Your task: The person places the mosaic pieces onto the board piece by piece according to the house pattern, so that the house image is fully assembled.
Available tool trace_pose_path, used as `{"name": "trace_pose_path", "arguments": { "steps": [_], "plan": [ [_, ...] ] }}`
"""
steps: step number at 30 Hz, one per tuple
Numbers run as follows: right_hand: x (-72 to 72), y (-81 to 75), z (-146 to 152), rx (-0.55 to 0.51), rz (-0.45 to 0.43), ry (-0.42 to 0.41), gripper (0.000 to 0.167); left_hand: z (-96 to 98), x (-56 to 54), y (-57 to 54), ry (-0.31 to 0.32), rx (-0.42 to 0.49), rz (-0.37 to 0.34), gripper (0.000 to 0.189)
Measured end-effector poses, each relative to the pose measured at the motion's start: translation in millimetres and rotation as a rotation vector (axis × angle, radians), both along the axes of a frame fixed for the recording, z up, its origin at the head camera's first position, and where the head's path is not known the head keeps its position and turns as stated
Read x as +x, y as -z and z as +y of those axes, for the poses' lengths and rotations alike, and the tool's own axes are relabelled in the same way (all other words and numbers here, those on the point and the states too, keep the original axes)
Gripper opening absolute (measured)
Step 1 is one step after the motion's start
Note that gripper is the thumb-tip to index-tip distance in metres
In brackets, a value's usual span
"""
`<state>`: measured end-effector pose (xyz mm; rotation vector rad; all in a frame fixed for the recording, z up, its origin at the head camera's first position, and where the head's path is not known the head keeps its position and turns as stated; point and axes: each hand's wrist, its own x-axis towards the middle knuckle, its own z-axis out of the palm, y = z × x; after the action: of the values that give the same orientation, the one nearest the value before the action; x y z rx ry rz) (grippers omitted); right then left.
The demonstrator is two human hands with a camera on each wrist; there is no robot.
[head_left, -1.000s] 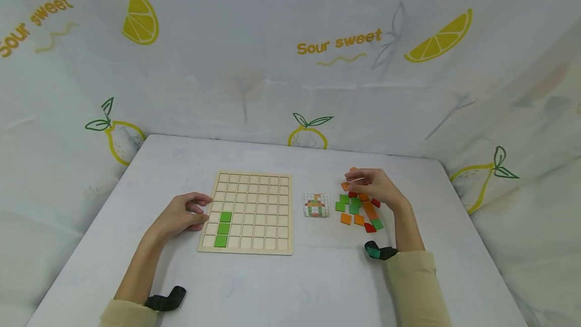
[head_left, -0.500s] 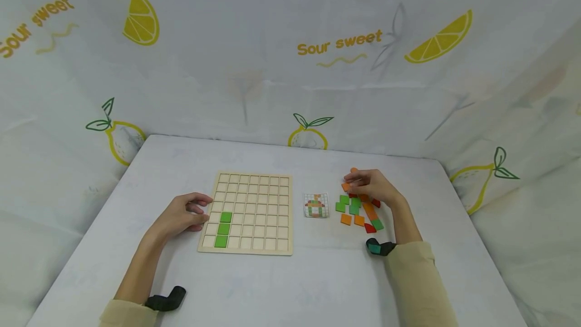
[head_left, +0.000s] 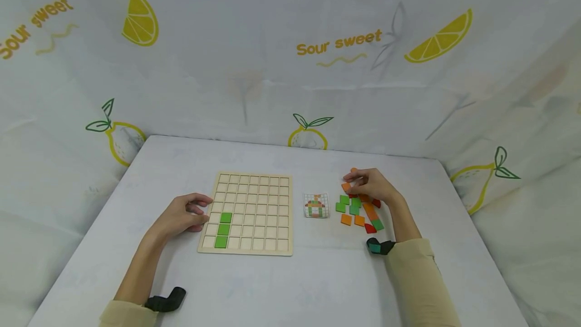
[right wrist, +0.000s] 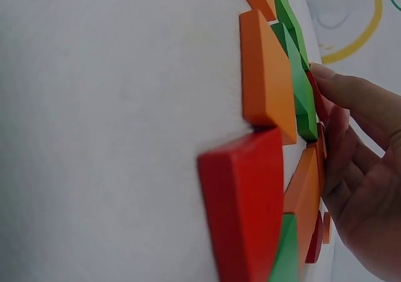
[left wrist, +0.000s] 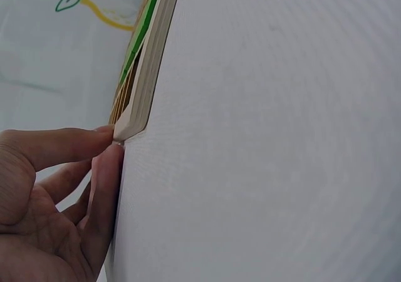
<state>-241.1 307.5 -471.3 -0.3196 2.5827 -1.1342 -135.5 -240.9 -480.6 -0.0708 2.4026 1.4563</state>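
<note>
My left hand [head_left: 180, 213] is at the left edge of a wooden grid board [head_left: 265, 218], its thumb and fingertips touching the rim. The thumb lies right by the board's corner [left wrist: 131, 124] in the left wrist view. Three green square tiles [head_left: 224, 229] fill a column near the board's lower left. Over the loose tiles at the right is my right hand [head_left: 374, 184], with thumb and fingertips right at an orange square tile [head_left: 346, 187]. In the right wrist view the thumb tip overlaps a red tile [right wrist: 316, 97]; I cannot tell whether the fingers pinch anything.
A small pattern card [head_left: 316, 205] lies between board and tiles. Around the right hand are several green tiles [head_left: 340, 207], orange tiles [head_left: 346, 219] and red rounded tiles [head_left: 370, 228]. A lemon-printed cloth [head_left: 254, 64] hangs behind the white table [head_left: 254, 291].
My right hand has shifted slightly, its thumb and fingers drawing closer about the orange tile at the pile's far left. The left hand and the board stay where they were.
</note>
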Motion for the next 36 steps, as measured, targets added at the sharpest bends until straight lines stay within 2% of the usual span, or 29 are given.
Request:
{"name": "trace_pose_path", "arguments": {
  "steps": [6,23,36],
  "plan": [
    [-1.4,2.0,-2.0,0.051,0.001,0.024,0.037,-0.3,0.1,-0.2,-0.004,0.005,-0.007,0.053],
    [-4.0,1.9,-1.6,0.067,-0.026,0.022,0.034,-0.7,0.1,-0.5,0.002,0.011,-0.006,0.053],
    [-1.8,1.0,-4.2,0.075,0.040,-0.007,0.034,-0.5,-0.1,-0.7,-0.001,-0.001,-0.005,0.053]
  ]
}}
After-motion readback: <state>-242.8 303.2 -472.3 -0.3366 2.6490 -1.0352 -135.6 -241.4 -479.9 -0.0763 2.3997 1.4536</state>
